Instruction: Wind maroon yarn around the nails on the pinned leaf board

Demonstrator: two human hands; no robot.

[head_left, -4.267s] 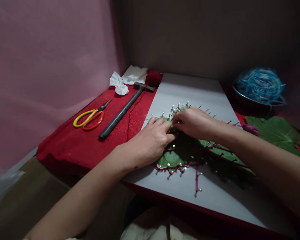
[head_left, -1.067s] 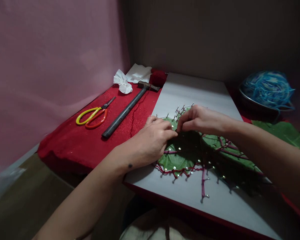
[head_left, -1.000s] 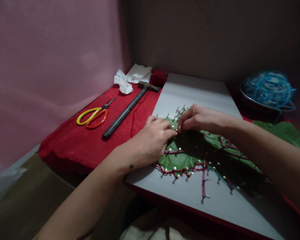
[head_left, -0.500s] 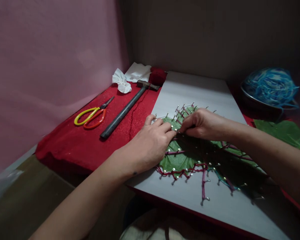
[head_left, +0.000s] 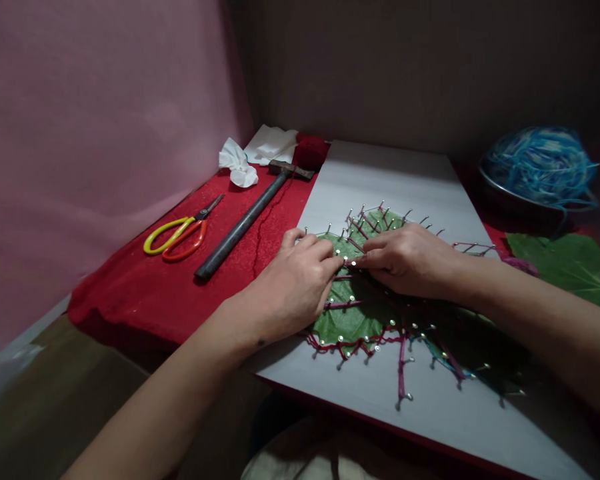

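Observation:
My left hand [head_left: 305, 283] lies on the left side of a green leaf [head_left: 353, 327], its fingers curled and closed near the nails; whatever is in them is hidden. From the right, my right hand [head_left: 405, 257] pinches a strand of dark purple yarn [head_left: 347, 305] beside a nail, close to my left fingertips. Several nails [head_left: 353, 264] stand around and within the leaf on a white board [head_left: 390, 167]. Purple yarn runs between nails across the leaf, and red yarn [head_left: 333, 347] zigzags along its near edge. My right forearm covers part of the leaf.
On the red cloth [head_left: 135, 293] to the left lie scissors [head_left: 185, 230], a hammer [head_left: 245, 223] and crumpled white paper [head_left: 237, 163]. A red yarn ball [head_left: 311, 152] sits behind. To the right are a bowl of blue yarn [head_left: 540, 163], a purple yarn ball [head_left: 521, 267] and another leaf [head_left: 575, 267].
My right hand has turned and shifted slightly down, its fingers now reaching flatter toward the nail. My left hand stays in nearly the same place. The view has shifted slightly.

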